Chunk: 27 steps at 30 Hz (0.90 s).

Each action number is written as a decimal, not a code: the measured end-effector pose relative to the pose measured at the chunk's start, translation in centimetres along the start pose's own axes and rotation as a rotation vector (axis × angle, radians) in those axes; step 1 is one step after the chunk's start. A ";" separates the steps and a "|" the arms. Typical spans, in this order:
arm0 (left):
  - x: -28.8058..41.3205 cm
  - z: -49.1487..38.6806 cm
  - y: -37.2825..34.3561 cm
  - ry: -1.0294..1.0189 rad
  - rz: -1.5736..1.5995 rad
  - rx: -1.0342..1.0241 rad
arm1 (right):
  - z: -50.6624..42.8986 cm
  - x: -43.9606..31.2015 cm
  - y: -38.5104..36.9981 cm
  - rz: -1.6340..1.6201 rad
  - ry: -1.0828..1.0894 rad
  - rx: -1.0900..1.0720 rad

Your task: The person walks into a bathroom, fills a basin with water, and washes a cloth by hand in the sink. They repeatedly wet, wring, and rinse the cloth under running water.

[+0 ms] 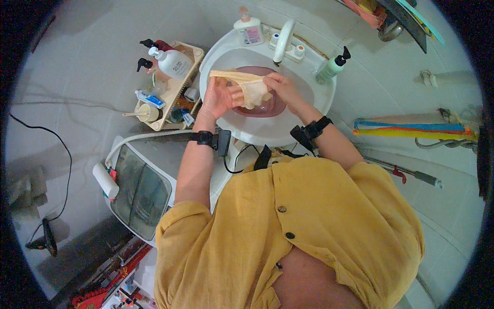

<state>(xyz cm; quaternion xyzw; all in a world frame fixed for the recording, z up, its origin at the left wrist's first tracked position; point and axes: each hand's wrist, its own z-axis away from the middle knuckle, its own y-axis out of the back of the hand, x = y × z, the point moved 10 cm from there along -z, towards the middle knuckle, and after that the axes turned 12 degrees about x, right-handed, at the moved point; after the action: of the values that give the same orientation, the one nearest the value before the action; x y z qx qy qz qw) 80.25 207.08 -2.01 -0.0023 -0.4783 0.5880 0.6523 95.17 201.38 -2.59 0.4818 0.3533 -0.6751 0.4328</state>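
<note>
A pale yellow piece of fabric (252, 89), wet-looking, is stretched between my two hands above a pinkish plastic basin (278, 104). My left hand (220, 96) has its palm turned up, with the cloth's band looped over the thumb side and the fingers behind the cloth. With thumb and fingers, my right hand (283, 89) pinches the opposite edge. The basin sits inside a white washbasin (254, 133) and seems to hold liquid. Over the far side of the washbasin stands a white tap (284, 40).
A pump bottle (249, 31) and a green pump bottle (332, 66) stand on the washbasin rim. At left, a beige rack (189, 52) holds several toiletries. A washing machine (141, 193) with a white shower head (105, 180) is below. Towels (413, 129) hang at right.
</note>
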 end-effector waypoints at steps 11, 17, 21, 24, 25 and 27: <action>-2.2 -1.3 2.0 0.024 0.103 0.055 | 1.0 -1.2 -2.0 -0.642 -0.241 -0.165; -4.4 -0.9 2.0 0.173 0.121 0.113 | 2.2 -2.7 -2.6 -0.741 -0.204 -0.189; -5.0 0.0 -1.1 0.173 -0.113 -0.059 | 2.9 -4.8 -2.7 0.147 0.171 -0.056; -1.9 0.0 -1.8 -0.031 -0.222 0.005 | 4.1 -9.4 -3.9 0.858 0.577 0.022; -0.2 0.0 -2.0 -0.129 -0.221 0.041 | 4.4 -11.7 -4.0 0.831 0.667 0.049; 2.2 0.3 -2.8 -0.261 -0.193 0.055 | 4.8 -15.8 -3.3 0.851 0.720 0.109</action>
<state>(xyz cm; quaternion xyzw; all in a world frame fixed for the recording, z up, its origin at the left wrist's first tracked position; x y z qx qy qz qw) 81.87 207.78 1.10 0.1378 -0.5408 0.5305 0.6380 93.00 202.19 14.10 0.8036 0.2178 -0.2511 0.4937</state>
